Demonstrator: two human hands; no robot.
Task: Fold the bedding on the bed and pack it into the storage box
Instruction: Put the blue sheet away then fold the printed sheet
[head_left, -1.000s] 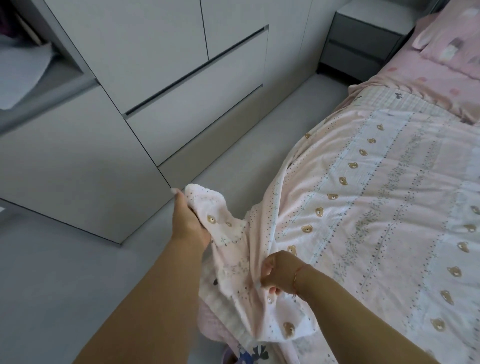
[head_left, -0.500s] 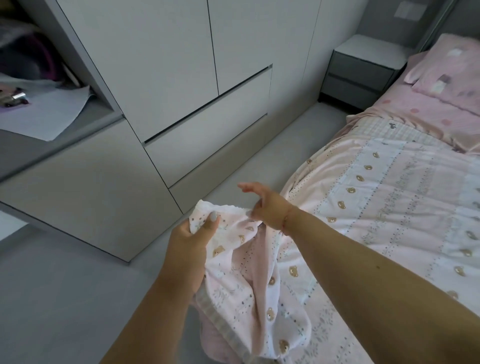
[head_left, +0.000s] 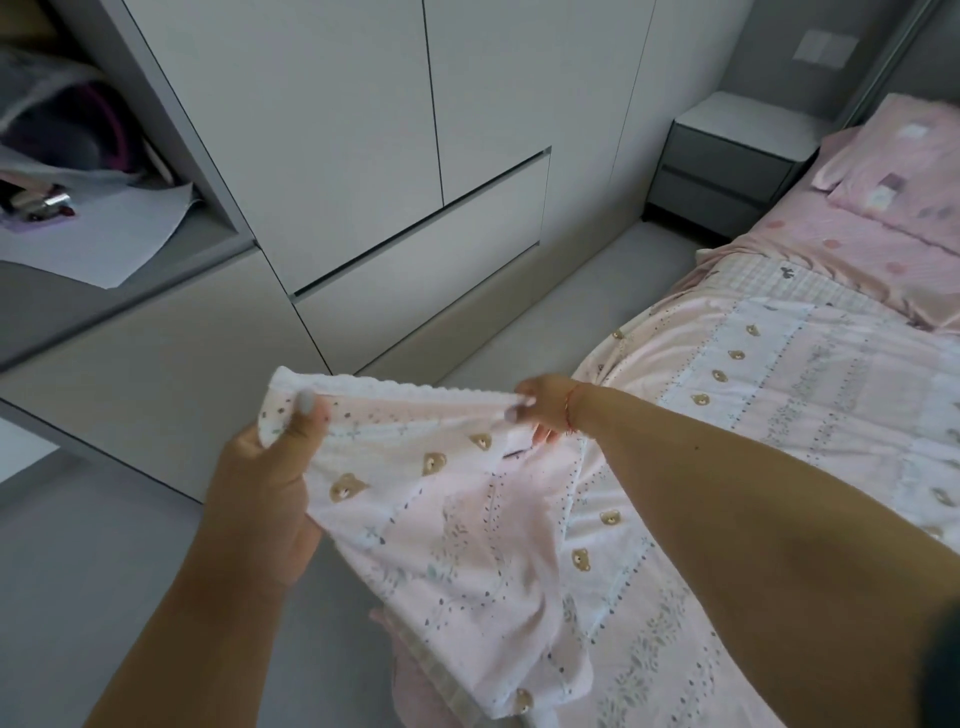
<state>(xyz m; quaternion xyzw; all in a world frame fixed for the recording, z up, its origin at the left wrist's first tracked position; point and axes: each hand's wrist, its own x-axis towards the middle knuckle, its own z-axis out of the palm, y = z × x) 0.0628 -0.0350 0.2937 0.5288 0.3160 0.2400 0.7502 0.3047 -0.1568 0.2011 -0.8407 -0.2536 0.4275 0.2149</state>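
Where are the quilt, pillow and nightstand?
quilt (head_left: 467, 519), head view, on the lifted corner panel between the hands.
pillow (head_left: 898, 171), head view, on its pink top face.
nightstand (head_left: 727, 171), head view, on its drawer front.

Soft even daylight, faint shadows; wide-angle bending at edges, slight blur.

The bed (head_left: 779, 415) fills the right side, with the quilt (head_left: 753, 467) spread on it and a pillow (head_left: 893, 171) at its far end. A nightstand (head_left: 727, 156) stands left of the pillow. The wardrobe (head_left: 363, 156) runs along the left, across the floor (head_left: 104, 545) from the bed.
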